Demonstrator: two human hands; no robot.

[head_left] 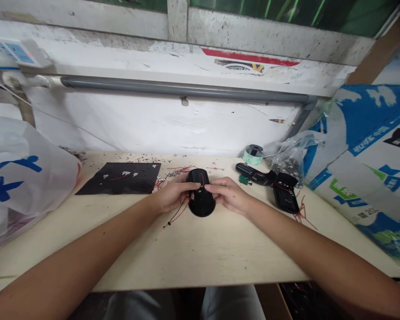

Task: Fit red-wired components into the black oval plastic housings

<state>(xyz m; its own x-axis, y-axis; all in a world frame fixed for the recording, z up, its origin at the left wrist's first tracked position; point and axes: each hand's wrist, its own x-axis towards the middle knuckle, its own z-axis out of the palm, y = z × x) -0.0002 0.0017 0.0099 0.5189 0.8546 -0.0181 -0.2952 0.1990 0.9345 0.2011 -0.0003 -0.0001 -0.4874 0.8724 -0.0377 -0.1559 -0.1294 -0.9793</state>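
A black oval plastic shell (201,202) with red and black wires (180,212) trailing from it lies on the pale wooden table (200,253), held between both hands. My left hand (173,194) grips its left side, fingers curled over the top edge. My right hand (228,193) holds the right side, thumb and fingers pinched at a small part inside the shell near its middle. The black wire ends in a small plug toward me on the table.
A black mat (120,178) with small metal parts and red wires lies at the left. More black shells (285,191), a tool (251,173), a solder spool (253,154) and a bag of metal bits (288,162) sit at the right. A white plastic bag (16,178) stands far left.
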